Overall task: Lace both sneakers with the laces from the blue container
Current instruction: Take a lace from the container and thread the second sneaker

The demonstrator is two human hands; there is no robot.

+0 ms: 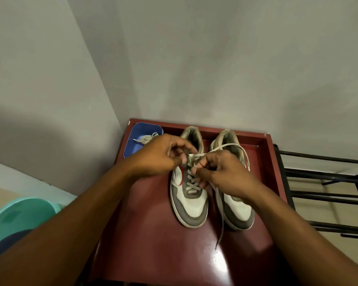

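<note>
Two white and grey sneakers stand side by side on a dark red table (153,244), toes toward me. The left sneaker (189,203) has a grey lace (191,182) crossed through its lower eyelets. My left hand (161,155) pinches the lace at the upper eyelets. My right hand (219,172) pinches the lace's other part beside them; one end loops over the right sneaker (238,211), the other trails down the table. A blue container (136,133) at the table's back left holds a second grey lace (146,139).
Grey walls meet in a corner behind the table. A black metal rack (322,182) stands to the right. A teal plastic basin (19,215) sits low at the left. The table has a raised rim (265,141) along its back and right sides.
</note>
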